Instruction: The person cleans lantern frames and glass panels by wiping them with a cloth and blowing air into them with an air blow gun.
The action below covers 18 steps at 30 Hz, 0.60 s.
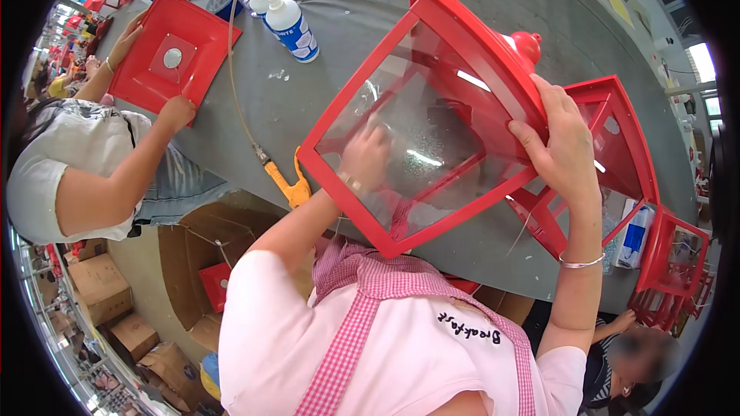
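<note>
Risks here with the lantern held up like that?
1. The red lantern frame is lifted and tilted off the table, with the right hand gripping one edge; a slip might drop it.
2. The left hand is inside, behind the clear panel; pressure may pop or smear it.
3. Swinging the frame could hit the second lantern close beside it.
</note>
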Available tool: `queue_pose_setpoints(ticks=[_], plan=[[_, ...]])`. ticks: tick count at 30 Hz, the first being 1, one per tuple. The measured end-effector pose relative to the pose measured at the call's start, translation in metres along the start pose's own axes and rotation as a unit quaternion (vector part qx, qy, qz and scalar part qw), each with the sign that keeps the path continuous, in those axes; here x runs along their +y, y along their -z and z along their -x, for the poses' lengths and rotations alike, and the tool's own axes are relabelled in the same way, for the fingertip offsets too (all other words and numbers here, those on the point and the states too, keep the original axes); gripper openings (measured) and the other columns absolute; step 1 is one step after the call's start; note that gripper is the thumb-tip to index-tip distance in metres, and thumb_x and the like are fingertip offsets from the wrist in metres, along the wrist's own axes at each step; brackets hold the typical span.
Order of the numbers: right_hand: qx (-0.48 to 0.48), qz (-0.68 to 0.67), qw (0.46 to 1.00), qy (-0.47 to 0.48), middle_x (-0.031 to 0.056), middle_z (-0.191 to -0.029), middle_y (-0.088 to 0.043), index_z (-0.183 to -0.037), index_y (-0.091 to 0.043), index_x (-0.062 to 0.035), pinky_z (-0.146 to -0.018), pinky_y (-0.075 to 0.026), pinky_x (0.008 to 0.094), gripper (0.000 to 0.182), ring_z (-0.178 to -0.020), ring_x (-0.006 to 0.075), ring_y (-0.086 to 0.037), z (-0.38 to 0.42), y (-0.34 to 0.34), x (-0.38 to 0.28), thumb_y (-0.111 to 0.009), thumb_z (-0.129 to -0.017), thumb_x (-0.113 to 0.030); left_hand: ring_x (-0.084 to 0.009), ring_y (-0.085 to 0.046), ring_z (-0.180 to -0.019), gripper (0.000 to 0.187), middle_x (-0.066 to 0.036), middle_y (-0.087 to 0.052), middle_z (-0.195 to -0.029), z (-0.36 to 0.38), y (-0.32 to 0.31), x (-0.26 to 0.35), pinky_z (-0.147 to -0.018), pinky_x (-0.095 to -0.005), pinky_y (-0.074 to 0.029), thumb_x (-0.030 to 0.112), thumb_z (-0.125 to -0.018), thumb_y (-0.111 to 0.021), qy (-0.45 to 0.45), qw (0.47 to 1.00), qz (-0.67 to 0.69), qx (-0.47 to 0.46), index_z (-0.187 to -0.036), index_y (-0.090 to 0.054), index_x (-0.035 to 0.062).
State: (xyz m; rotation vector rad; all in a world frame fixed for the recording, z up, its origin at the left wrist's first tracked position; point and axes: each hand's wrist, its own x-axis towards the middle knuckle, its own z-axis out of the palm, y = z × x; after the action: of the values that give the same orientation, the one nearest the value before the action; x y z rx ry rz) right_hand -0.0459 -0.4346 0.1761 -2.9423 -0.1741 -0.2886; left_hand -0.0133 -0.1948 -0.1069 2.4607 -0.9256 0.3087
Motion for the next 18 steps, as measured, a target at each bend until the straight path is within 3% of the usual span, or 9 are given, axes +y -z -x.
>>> queue_pose_setpoints(ticks=[5,7,10,12,14,16,18], plan=[[-0.001,0.010,1.000,-0.003,0.0186,-0.119,-0.061,-0.136,-0.050,-0.0017,-0.092,-0.049,0.0428,0.060,-0.108,0.0364,-0.060,0.000,-0.001,0.000,-0.070,-0.085,-0.025,-0.0276,-0.060,-0.108,0.020,-0.011,-0.060,-0.108,0.005,-0.002,0.001,-0.083,-0.0358,-0.055,0.010,-0.071,-0.064,-0.071,0.987,0.131,-0.061,-0.090,-0.069,0.0033],[-0.004,0.013,1.000,0.003,0.0187,-0.119,-0.061,-0.135,-0.050,-0.0017,-0.092,-0.048,0.0428,0.059,-0.108,0.0369,-0.060,0.000,0.000,0.001,-0.069,-0.085,-0.025,-0.0267,-0.061,-0.106,0.021,-0.010,-0.062,-0.109,-0.045,-0.027,-0.001,-0.083,-0.0363,-0.055,0.009,-0.070,-0.065,-0.030,0.998,0.046,-0.009,-0.089,-0.070,0.0055],[-0.004,0.017,1.000,0.000,0.0192,-0.118,-0.061,-0.135,-0.050,-0.0019,-0.092,-0.048,0.0430,0.058,-0.108,0.0372,-0.060,0.000,0.000,0.003,-0.068,-0.086,-0.025,-0.0261,-0.061,-0.102,0.018,-0.008,-0.063,-0.106,-0.119,-0.048,0.003,-0.081,-0.0371,-0.055,0.009,-0.069,-0.065,-0.057,0.991,0.105,0.066,-0.087,-0.070,0.0100],[-0.009,0.015,1.000,0.006,0.0194,-0.118,-0.061,-0.135,-0.050,-0.0020,-0.092,-0.048,0.0432,0.057,-0.107,0.0373,-0.060,-0.001,-0.003,0.002,-0.068,-0.086,-0.025,-0.0259,-0.061,-0.101,0.016,-0.008,-0.062,-0.105,-0.128,-0.063,0.027,-0.080,-0.0377,-0.055,0.010,-0.070,-0.065,-0.067,0.983,0.135,0.103,-0.085,-0.070,0.0107],[0.004,0.007,1.000,-0.003,0.0189,-0.118,-0.061,-0.133,-0.051,-0.0023,-0.091,-0.048,0.0428,0.053,-0.108,0.0375,-0.060,-0.001,-0.006,0.002,-0.066,-0.088,-0.025,-0.0263,-0.061,-0.098,0.010,-0.008,-0.061,-0.102,-0.106,-0.073,0.051,-0.080,-0.0382,-0.053,0.012,-0.070,-0.065,-0.185,0.976,0.105,-0.052,-0.080,-0.068,0.0107],[0.018,0.004,1.000,-0.006,0.0186,-0.118,-0.061,-0.133,-0.051,-0.0025,-0.091,-0.048,0.0426,0.051,-0.108,0.0376,-0.060,-0.003,-0.002,0.003,-0.065,-0.089,-0.025,-0.0299,-0.061,-0.090,0.015,-0.010,-0.060,-0.095,-0.062,-0.041,0.057,-0.077,-0.0403,-0.052,0.007,-0.068,-0.063,-0.198,0.938,0.259,-0.118,-0.083,-0.067,0.0102],[-0.040,0.023,0.999,-0.021,0.0176,-0.118,-0.061,-0.131,-0.052,-0.0027,-0.091,-0.048,0.0420,0.048,-0.107,0.0374,-0.060,-0.010,0.008,0.003,-0.064,-0.090,-0.025,-0.0296,-0.062,-0.087,0.012,-0.010,-0.061,-0.092,-0.015,-0.033,0.047,-0.075,-0.0399,-0.052,0.006,-0.069,-0.062,-0.189,0.950,0.173,-0.175,-0.080,-0.065,0.0094]])
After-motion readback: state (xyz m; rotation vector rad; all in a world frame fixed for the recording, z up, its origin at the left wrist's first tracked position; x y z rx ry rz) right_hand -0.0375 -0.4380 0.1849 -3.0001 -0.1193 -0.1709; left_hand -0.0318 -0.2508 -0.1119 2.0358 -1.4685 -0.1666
